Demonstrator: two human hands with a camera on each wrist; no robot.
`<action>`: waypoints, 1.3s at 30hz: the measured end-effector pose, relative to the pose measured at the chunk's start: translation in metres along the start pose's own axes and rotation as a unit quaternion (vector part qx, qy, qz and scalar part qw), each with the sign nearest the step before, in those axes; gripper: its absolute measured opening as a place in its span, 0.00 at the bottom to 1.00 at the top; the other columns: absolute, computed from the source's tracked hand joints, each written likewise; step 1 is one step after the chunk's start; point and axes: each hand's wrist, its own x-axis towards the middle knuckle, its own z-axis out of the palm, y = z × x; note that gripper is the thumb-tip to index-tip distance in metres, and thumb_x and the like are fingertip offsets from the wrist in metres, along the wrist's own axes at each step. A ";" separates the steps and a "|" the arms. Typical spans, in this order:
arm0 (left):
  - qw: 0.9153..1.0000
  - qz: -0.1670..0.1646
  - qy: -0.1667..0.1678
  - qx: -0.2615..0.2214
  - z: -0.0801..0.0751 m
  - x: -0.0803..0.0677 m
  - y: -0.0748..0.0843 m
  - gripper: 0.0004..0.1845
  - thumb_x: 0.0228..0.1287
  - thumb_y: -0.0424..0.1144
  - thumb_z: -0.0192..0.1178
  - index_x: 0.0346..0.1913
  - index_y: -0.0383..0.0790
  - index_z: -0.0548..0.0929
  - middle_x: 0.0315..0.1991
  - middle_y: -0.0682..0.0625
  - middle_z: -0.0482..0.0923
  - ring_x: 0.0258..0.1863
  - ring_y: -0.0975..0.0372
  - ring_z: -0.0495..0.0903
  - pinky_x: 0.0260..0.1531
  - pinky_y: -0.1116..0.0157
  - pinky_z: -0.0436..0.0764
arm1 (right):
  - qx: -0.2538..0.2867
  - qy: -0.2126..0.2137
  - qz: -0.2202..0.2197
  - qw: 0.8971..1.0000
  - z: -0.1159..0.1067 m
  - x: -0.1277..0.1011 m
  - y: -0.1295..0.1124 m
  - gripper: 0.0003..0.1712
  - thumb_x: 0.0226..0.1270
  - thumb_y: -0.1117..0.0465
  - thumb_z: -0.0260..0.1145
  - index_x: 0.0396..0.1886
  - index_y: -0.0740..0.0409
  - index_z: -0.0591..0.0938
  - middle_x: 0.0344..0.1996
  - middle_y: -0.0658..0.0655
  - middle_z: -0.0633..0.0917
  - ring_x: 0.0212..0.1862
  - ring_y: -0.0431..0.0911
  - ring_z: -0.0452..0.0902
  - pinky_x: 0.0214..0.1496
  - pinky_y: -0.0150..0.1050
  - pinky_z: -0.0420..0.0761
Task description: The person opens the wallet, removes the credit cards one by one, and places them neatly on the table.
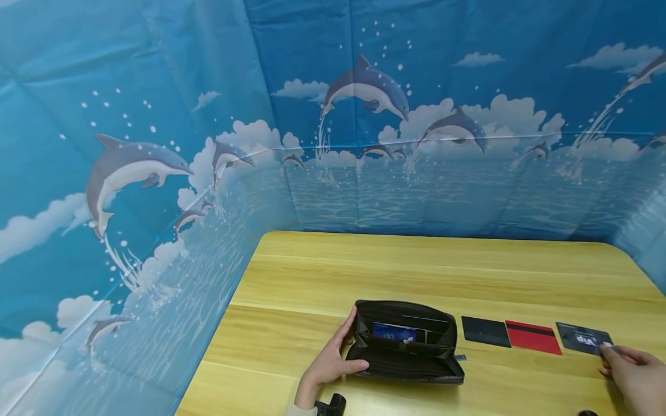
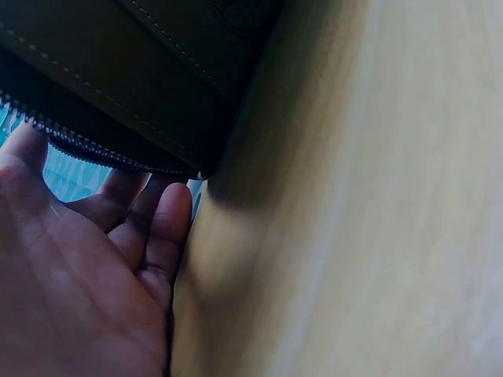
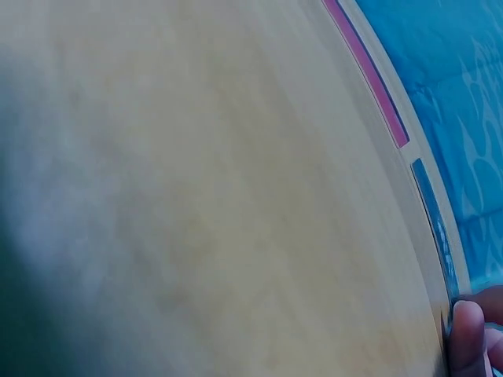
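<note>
Blackish-brown, leather-looking material made up the long zip-round wallet (image 1: 403, 365), which lay gaping on the yellow wood-grained counter (image 1: 291, 277). At its left end the grip of the left hand (image 1: 333, 361) was curled round it, thumb on the front panel, fingers at the back one. A blue printed card (image 1: 387, 331) sat in an inside slot. To the wallet's right a plain black card (image 1: 486, 331) and a red card with a black stripe (image 1: 532, 337) lay just beside each other; past them was a dark grey VIP card (image 1: 577, 337). The grip of the right hand (image 1: 636, 372) pinched its near right corner. That card was probably light, stiff and slippery, best held by a corner or edge. The wallet seemed soft enough to fold, so its end panels wanted steadying.
</note>
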 end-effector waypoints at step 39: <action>1.000 0.009 0.008 -0.005 0.002 0.000 -0.013 0.53 0.56 0.47 0.69 0.76 0.59 0.42 0.75 0.53 0.41 0.70 0.56 0.50 0.62 0.59 0.60 | -0.005 0.004 -0.004 1.000 -0.002 0.001 0.005 0.28 0.72 0.66 0.51 0.67 0.76 0.60 0.28 0.62 0.70 0.11 0.33 0.66 0.14 0.32 0.74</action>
